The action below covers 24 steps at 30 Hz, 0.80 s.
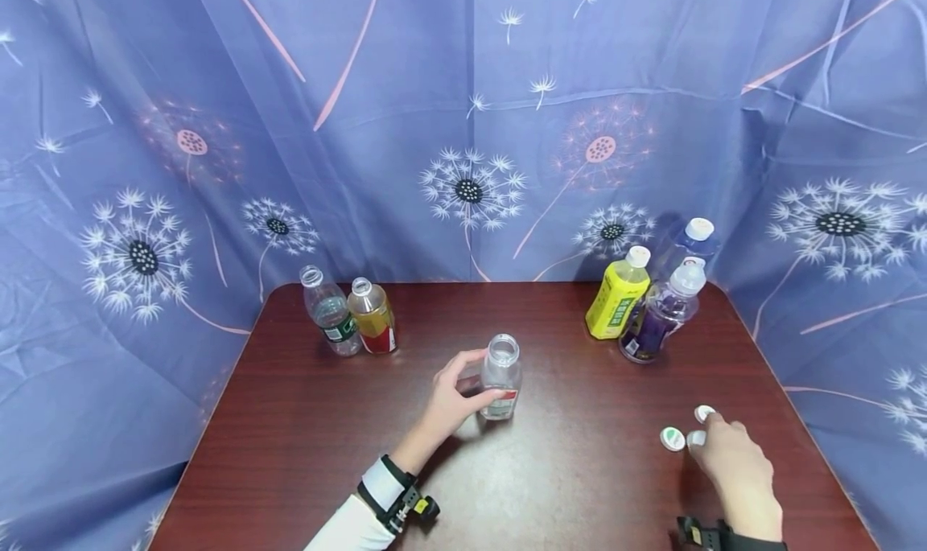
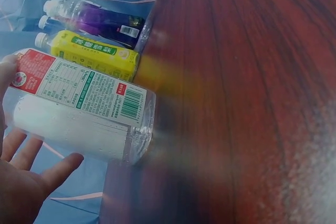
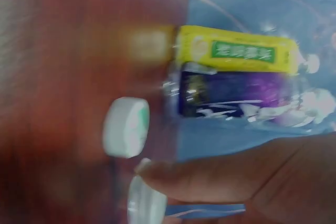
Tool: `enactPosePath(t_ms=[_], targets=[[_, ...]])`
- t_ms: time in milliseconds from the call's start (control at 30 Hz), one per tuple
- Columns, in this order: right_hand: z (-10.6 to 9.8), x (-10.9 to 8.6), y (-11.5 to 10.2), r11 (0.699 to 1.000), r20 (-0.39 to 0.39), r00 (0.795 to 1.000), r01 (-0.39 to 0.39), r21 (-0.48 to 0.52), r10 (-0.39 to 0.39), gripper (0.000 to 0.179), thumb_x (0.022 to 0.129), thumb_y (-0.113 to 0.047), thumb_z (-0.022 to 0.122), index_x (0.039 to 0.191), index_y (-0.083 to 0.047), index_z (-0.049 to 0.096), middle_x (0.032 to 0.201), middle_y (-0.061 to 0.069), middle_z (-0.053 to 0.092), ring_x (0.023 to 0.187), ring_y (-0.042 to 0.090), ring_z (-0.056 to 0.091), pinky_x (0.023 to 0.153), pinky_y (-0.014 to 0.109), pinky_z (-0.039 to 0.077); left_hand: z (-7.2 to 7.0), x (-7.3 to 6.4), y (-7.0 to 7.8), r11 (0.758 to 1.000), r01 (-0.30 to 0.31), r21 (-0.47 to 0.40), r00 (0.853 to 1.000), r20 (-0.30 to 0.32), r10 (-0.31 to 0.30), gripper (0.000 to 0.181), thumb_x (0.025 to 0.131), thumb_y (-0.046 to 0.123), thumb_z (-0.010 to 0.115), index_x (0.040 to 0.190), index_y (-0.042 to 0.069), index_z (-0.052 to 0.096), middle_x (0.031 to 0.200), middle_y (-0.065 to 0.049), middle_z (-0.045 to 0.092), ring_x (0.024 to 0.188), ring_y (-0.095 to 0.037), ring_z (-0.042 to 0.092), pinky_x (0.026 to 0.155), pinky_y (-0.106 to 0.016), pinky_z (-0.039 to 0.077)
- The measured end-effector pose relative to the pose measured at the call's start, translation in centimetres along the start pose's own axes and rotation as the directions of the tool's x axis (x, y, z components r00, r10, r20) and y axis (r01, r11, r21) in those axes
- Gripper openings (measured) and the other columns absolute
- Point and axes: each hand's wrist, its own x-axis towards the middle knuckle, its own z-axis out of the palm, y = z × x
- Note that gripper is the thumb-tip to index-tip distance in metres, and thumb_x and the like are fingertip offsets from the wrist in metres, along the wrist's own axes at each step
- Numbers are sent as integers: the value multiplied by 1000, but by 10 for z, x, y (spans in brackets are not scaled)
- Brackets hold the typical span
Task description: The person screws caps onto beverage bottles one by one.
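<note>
White cap (image 3: pixel 145 203) (partly hidden, blurry) in the right hand (image 3: pixel 257 177)

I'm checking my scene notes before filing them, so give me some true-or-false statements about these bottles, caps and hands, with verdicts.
1. The left hand holds a red-and-white-labelled bottle that is capped. False: its mouth is open.
2. The right hand touches a white cap. True.
3. Every cap lies to the right of the right hand. False: the green-and-white cap lies to its left.
4. The yellow-labelled bottle stands beside the purple-labelled bottle. True.
5. The yellow-labelled bottle is uncapped. False: it is capped.
6. At the far left, the green-labelled bottle is uncapped. True.
</note>
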Motion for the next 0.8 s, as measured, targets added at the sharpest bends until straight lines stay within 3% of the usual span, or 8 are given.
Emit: enactPosePath(t_ms=[167,233,333,433,533,600,700,800], targets=[[-10,-6,-31,989,-228,965,141,38,-129,41,94,-10,62,123,14,47,109,45,47,81,66,58,66,72,50,-2,0,0,1000,1,-4,1000,17,-1,57,82,8,89,134,10,65,133,-12,68,124,-28,64,98,-47,58],[-11,-10,-50,972,-319,925,232,41,-207,40,91,-5,67,121,13,49,108,44,48,79,63,59,66,72,51,-2,0,0,1000,11,-1,1000,27,-11,57,83,9,89,135,11,65,134,-11,68,124,-27,64,98,-45,58],[-12,-12,-80,918,-420,841,395,46,-341,38,87,1,73,120,9,57,109,39,53,82,56,62,67,69,52,-2,0,1,1000,20,2,999,35,-20,57,84,10,89,136,10,65,135,-11,68,125,-28,63,99,-45,57],[-13,-11,-113,818,-500,718,574,33,-484,37,85,2,80,119,3,66,108,28,61,84,41,65,69,59,56,-2,-1,2,999,33,1,999,31,-33,57,83,9,89,135,11,65,135,-10,68,126,-28,63,100,-46,57],[-17,-11,-145,673,-525,586,739,34,-617,40,83,2,84,121,0,70,105,16,67,85,26,66,72,45,59,-1,0,1,999,43,-16,999,25,-43,57,82,8,90,134,11,66,134,-10,68,125,-29,63,100,-46,57],[-20,-13,-164,574,-511,517,817,54,-686,45,83,1,84,125,0,69,107,11,68,85,18,65,72,38,60,-1,-1,1,999,46,-22,999,22,-45,57,82,8,90,133,11,67,133,-10,69,125,-29,63,100,-46,57],[-24,-17,-187,464,-475,456,879,108,-753,47,87,-1,82,130,-1,66,115,8,69,92,15,65,76,37,61,-2,-1,2,999,35,-17,999,21,-35,57,82,8,90,134,11,67,133,-10,69,125,-30,64,99,-45,57],[-25,-18,-204,411,-429,424,903,128,-798,42,91,-4,78,132,-3,65,121,7,67,103,17,66,84,40,61,-2,-2,3,1000,16,-3,1000,21,-16,56,83,9,89,135,11,66,133,-10,69,124,-29,64,99,-44,58]])
